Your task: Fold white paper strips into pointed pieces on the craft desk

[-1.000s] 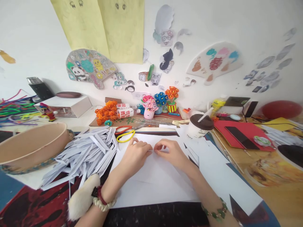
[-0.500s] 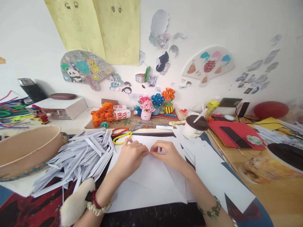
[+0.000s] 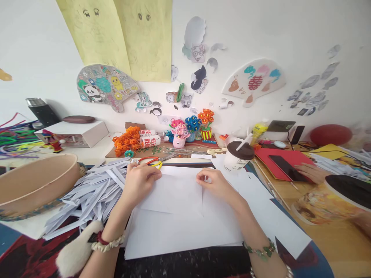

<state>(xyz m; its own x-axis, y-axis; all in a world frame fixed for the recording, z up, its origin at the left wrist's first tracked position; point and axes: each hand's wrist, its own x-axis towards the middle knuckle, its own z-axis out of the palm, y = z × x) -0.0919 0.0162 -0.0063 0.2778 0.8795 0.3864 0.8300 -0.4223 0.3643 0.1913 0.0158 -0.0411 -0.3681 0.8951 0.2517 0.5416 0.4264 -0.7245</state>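
Observation:
A white sheet of paper [image 3: 177, 193] is stretched between my two hands, above more white sheets [image 3: 179, 235] lying flat. My left hand [image 3: 140, 183] pinches its upper left corner between thumb and fingers. At the upper right corner, the fingertips of my right hand [image 3: 215, 184] are closed on the edge. Folded white paper strips [image 3: 95, 195] lie in a heap beside my left hand. Just behind that hand are scissors with red and yellow handles [image 3: 158, 165], partly hidden.
A lidded cup with a straw [image 3: 239, 154] stands behind my right hand. At the left is a round tan container [image 3: 37, 181]. Another person's hand [image 3: 313, 172] rests near a phone [image 3: 285, 168] on a red folder. Flower pots [image 3: 206, 133] line the wall.
My hands have moved apart, the left one further left, and the sheet between them now lies spread out. Another person's hand has come in beside the phone on the right.

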